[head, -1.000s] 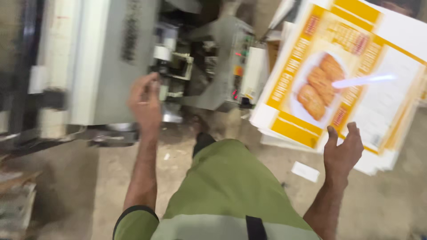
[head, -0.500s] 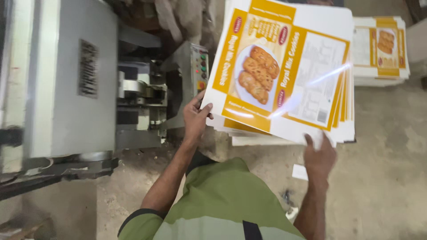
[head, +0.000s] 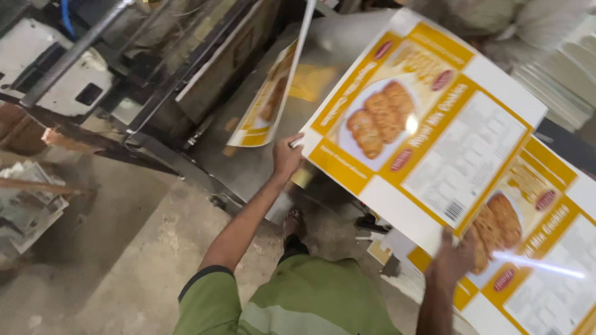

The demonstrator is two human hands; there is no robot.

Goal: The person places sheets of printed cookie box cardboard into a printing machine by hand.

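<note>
Both hands carry a stack of large printed cardboard sheets, white with yellow borders and pictures of biscuits. My left hand grips the stack's left corner, above the metal machine bed. My right hand holds the stack's lower right edge from underneath, fingers spread on it. The stack is tilted, with its far end raised toward the upper right.
A grey metal machine with dark frame bars fills the upper left. One printed sheet stands on edge against its shiny bed. More printed sheets lie at the lower right. My foot stands on the rough concrete floor.
My view has swung from the stack area toward the machine. The stack, held in both hands, has moved over the machine bed and tilted.
</note>
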